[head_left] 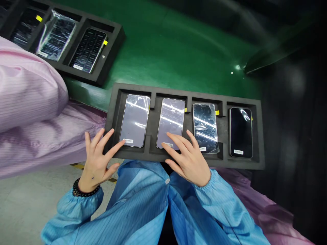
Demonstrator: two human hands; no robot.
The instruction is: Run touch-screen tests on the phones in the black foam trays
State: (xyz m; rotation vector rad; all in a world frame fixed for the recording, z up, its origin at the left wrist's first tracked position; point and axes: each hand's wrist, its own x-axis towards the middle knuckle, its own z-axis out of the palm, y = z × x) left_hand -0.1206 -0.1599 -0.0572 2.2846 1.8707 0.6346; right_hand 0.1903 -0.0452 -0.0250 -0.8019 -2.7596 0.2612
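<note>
Four phones line a tray. Left hand spreads at its eight o'clock, right hand at six — both grasping nothing.

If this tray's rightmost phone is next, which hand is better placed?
Likely the right hand: it's at the second phone, closer to the rightmost phone; the left hand is at the leftmost phone.

Upper-left tray cut off by the frame's edge, pink garment cropped at left, print on white labels too small to read, phone partly hidden by right hand
</note>
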